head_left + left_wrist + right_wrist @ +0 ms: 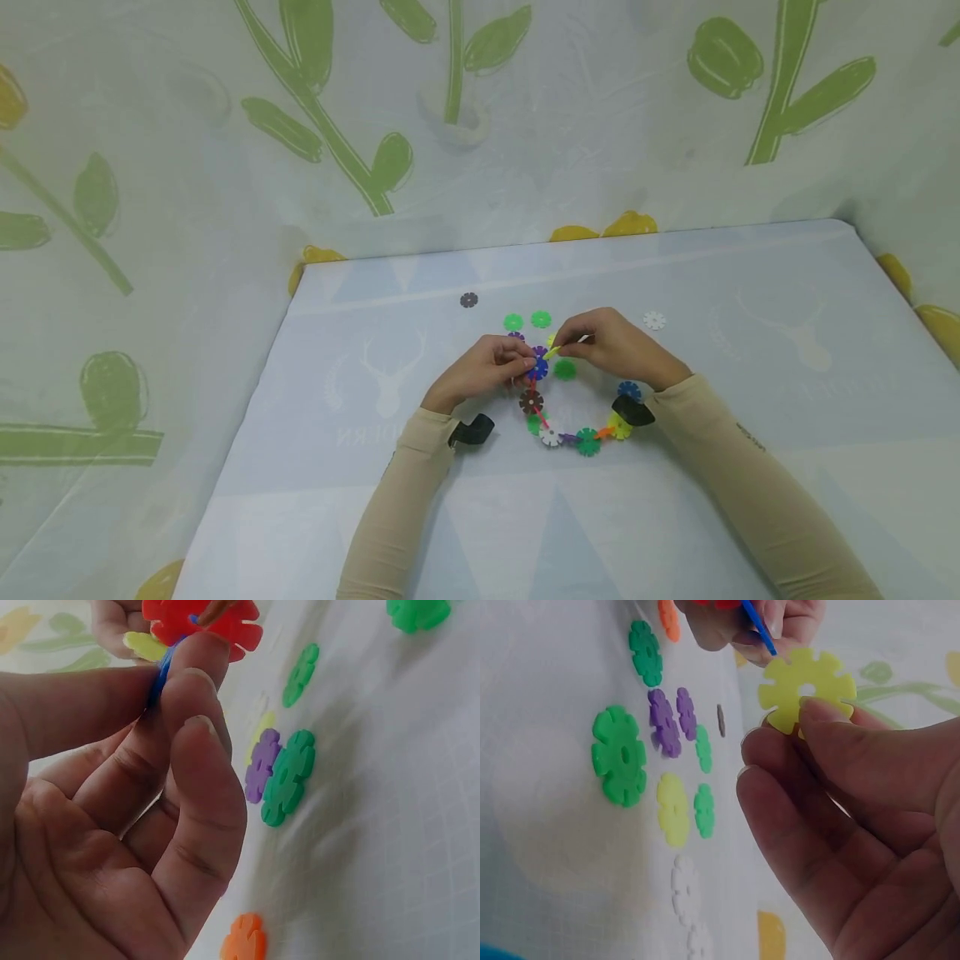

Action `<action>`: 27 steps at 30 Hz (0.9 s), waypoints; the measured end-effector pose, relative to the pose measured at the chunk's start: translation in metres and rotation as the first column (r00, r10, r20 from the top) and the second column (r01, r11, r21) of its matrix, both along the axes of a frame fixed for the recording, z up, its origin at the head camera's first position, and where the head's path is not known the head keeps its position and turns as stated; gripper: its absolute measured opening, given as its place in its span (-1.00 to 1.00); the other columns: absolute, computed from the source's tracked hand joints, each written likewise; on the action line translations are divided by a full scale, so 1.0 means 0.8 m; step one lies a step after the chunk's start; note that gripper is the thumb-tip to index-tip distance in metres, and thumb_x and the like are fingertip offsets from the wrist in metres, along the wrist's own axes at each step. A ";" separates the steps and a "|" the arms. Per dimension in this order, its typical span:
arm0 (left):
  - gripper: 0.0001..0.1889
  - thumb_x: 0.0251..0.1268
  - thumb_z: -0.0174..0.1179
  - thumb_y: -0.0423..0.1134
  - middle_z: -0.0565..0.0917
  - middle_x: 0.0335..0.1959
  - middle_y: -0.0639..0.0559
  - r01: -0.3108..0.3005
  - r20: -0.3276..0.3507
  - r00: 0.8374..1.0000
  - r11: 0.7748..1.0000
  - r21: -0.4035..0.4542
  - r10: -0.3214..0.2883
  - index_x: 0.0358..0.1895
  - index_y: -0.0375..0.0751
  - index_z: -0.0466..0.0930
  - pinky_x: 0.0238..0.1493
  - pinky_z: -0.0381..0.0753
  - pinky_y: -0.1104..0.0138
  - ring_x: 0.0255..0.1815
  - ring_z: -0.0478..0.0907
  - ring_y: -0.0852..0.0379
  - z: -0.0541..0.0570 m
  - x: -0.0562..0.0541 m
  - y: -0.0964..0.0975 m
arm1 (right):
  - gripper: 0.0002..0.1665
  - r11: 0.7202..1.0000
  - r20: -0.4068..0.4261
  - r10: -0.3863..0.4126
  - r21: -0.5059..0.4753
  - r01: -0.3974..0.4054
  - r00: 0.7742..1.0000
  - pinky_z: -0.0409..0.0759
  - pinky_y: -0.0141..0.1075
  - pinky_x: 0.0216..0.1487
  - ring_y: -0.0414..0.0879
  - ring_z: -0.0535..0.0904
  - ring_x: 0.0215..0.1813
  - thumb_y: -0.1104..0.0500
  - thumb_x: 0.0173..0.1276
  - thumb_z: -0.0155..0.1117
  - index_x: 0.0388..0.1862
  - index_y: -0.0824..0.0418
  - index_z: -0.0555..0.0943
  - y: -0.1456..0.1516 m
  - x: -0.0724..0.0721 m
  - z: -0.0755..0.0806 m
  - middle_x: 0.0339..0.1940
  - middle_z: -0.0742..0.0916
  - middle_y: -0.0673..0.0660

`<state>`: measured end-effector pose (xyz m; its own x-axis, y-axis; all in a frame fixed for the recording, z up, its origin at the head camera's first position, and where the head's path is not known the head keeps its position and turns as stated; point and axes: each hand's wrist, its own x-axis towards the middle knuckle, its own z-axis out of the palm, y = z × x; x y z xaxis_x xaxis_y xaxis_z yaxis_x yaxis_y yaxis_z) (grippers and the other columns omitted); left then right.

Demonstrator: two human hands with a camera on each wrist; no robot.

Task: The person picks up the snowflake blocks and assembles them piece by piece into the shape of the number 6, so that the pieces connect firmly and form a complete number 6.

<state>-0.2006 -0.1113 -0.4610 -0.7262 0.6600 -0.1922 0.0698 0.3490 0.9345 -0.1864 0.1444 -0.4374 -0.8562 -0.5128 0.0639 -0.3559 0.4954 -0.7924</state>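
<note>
My left hand [487, 364] pinches a blue snowflake disc [158, 681] between thumb and fingertips. From that disc a chain of slotted discs hangs and curves over the table: a red disc [169, 613], a brown one [531, 402], then white [551, 437], green [588, 442], yellow [619, 427] and others. Between thumb and fingers, my right hand [611, 343] holds a loose-looking yellow snowflake disc [810, 671]. Its notched rim is right at the edge of the blue disc, both raised over the table. The right wrist partly covers the chain's far end near another blue disc [629, 389].
Loose discs lie beyond the hands: two light green ones [541, 319], purple ones [664, 724], a yellow one [673, 810] and a dark one [468, 300]. A green disc [565, 369] sits inside the chain's curve. White discs [654, 321] lie to the right.
</note>
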 end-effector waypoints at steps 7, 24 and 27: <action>-0.79 0.56 0.16 -0.27 0.77 -0.34 -0.08 -0.018 -0.002 1.000 1.000 -0.010 0.018 0.05 -0.32 0.68 -0.35 0.59 0.35 -0.38 0.61 0.14 0.002 0.001 -0.002 | -0.89 1.000 0.022 0.008 -0.004 -0.008 1.000 0.70 -0.15 0.00 -0.12 0.74 -0.10 0.31 0.41 0.39 -0.18 0.13 0.78 0.004 0.000 0.004 -0.18 0.84 0.07; -0.79 0.56 0.15 -0.31 0.78 -0.39 0.05 -0.035 0.044 0.998 0.998 0.046 0.033 0.02 -0.38 0.67 -0.32 0.61 0.38 -0.39 0.63 0.17 -0.002 0.000 0.001 | -0.80 0.992 -0.112 0.119 0.056 -0.113 0.987 0.71 -0.27 -0.01 -0.15 0.69 -0.09 0.39 0.36 0.39 -0.15 0.13 0.79 -0.008 0.006 0.006 -0.18 0.76 -0.02; -0.79 0.57 0.15 -0.30 0.77 -0.40 0.05 -0.036 0.044 0.998 0.998 0.044 0.034 0.01 -0.37 0.67 -0.32 0.61 0.38 -0.41 0.62 0.18 -0.002 0.000 0.002 | -0.81 0.990 -0.149 0.128 0.078 -0.117 0.981 0.71 -0.29 -0.05 -0.17 0.67 -0.13 0.39 0.35 0.41 -0.17 0.14 0.80 -0.010 0.007 0.005 -0.21 0.74 -0.02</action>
